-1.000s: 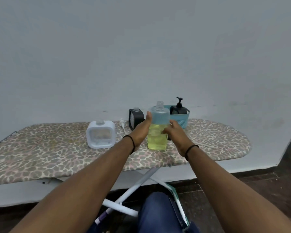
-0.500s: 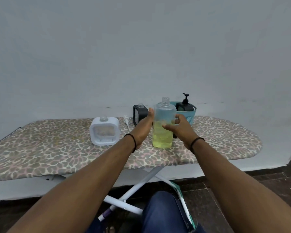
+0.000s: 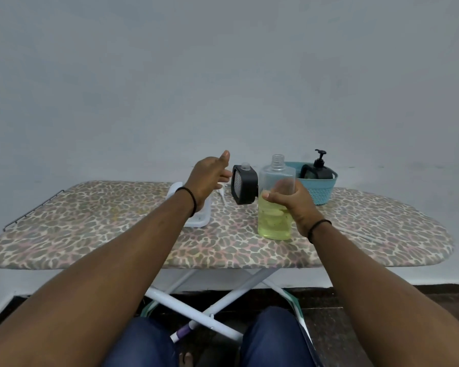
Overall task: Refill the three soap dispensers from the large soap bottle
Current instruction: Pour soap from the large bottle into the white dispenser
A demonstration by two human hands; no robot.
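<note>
**Right hand holds the soap bottle, left hand reaches to the black dispenser**

The large soap bottle (image 3: pixel 275 207) stands upright on the ironing board (image 3: pixel 117 234), without cap, about half full of yellow liquid. The right hand (image 3: pixel 294 205) is wrapped around its middle. The left hand (image 3: pixel 210 178) is spread, holding nothing, just beside the black dispenser (image 3: pixel 244 185) and above the white dispenser (image 3: pixel 199 221). A third dispenser (image 3: pixel 317 169) sits in the blue basket (image 3: pixel 321 193).

Half a second ago both hands were at the bottle; now the left one has moved away toward the black dispenser.
</note>
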